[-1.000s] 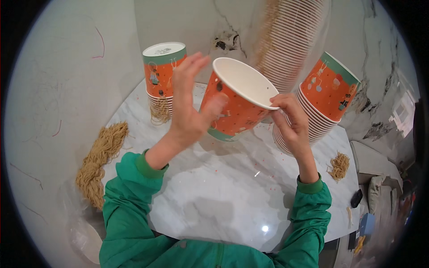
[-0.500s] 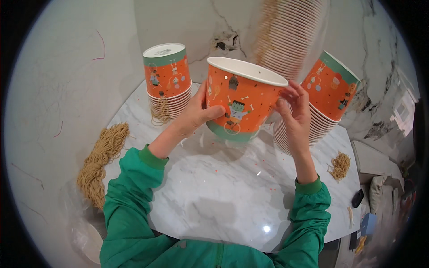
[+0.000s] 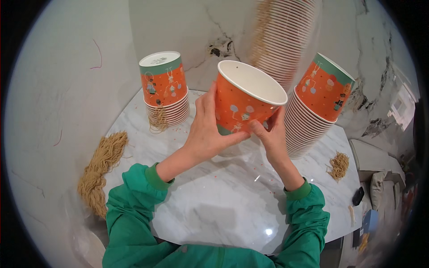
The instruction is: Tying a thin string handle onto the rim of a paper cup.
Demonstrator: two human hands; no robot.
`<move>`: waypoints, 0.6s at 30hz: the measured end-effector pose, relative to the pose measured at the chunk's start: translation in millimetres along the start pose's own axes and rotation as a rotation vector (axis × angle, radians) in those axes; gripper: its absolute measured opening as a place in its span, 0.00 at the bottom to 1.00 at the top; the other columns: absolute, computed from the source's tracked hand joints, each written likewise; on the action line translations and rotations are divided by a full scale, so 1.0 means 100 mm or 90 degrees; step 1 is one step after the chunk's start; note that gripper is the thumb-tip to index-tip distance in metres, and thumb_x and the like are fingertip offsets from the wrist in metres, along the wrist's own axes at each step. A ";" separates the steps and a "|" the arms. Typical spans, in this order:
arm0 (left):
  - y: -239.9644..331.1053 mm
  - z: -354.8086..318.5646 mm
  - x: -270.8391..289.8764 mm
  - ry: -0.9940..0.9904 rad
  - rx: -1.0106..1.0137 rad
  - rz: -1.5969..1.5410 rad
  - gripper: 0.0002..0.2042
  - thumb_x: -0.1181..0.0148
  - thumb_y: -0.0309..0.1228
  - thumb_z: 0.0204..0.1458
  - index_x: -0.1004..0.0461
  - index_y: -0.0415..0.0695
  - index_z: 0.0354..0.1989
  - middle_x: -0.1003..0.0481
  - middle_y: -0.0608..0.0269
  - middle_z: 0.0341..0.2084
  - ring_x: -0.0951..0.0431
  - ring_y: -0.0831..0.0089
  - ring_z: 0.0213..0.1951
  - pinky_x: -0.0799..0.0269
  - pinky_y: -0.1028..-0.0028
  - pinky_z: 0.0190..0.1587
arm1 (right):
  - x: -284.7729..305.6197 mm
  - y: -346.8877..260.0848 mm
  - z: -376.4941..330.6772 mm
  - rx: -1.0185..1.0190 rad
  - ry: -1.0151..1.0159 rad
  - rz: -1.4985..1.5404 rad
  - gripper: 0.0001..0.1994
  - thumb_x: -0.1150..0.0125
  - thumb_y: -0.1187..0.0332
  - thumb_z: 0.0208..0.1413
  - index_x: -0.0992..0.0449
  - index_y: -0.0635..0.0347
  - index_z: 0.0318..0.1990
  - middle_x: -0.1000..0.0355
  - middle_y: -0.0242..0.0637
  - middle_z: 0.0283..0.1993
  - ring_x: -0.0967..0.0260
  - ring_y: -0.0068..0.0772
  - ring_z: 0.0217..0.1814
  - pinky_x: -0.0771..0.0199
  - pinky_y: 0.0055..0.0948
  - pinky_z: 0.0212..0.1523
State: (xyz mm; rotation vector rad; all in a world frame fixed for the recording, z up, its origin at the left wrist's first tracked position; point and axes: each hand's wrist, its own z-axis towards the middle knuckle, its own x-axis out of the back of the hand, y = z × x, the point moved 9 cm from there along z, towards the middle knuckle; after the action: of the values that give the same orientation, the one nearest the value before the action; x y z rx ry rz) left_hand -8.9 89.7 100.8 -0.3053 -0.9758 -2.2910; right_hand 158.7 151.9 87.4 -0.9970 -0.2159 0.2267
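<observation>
Between my hands, a large orange paper bucket [image 3: 243, 96] with a green base band and white rolled rim hangs above the table, its mouth tilted up toward me. My left hand [image 3: 208, 129] wraps its left side, with the thumb across the front. On the right side, my right hand [image 3: 272, 136] grips it low, thumb on the front near the left thumb. A short stack of upside-down buckets [image 3: 164, 89] stands to the left, with tan string dangling on it. Close to my right hand leans a taller upside-down stack [image 3: 317, 105].
At the back, a very tall stack of nested buckets [image 3: 286, 40] rises in clear wrap. Tan yarn bundles lie at the left table edge [image 3: 103, 172] and on the right [image 3: 338, 166]. A small black object [image 3: 358, 196] sits at the right edge of the marble table [image 3: 214, 214].
The held bucket has turned, bringing another part of its print to the front, and its mouth now tips more toward me. My right hand has moved from the rim down to the lower side.
</observation>
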 end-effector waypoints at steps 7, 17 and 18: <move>-0.26 0.03 0.06 0.041 0.066 -0.136 0.47 0.27 0.47 0.48 0.48 0.35 0.69 0.39 0.51 0.53 0.33 0.61 0.55 0.33 0.62 0.59 | 0.05 0.07 0.03 -0.002 -0.021 0.063 0.51 0.21 0.59 0.45 0.53 0.58 0.70 0.43 0.45 0.67 0.41 0.42 0.70 0.33 0.41 0.67; -0.59 0.13 0.06 -0.098 0.113 -0.329 0.43 0.31 0.41 0.50 0.47 0.39 0.71 0.34 0.58 0.52 0.29 0.70 0.49 0.28 0.69 0.53 | 0.21 0.48 -0.04 -0.089 -0.154 0.040 0.55 0.17 0.61 0.36 0.49 0.62 0.71 0.40 0.42 0.67 0.41 0.38 0.71 0.41 0.39 0.71; -0.58 0.13 0.06 -0.124 0.106 -0.302 0.46 0.29 0.41 0.46 0.47 0.39 0.71 0.34 0.57 0.54 0.29 0.69 0.50 0.28 0.68 0.54 | 0.22 0.48 -0.05 -0.090 -0.155 0.041 0.55 0.17 0.61 0.36 0.49 0.62 0.71 0.40 0.42 0.67 0.41 0.38 0.71 0.41 0.39 0.71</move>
State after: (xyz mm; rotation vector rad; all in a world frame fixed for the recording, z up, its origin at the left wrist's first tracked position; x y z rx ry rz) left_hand -49.8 127.4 79.8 -0.2490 -1.4574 -2.6110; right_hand 176.9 179.6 45.4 -1.1180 -0.4264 0.3961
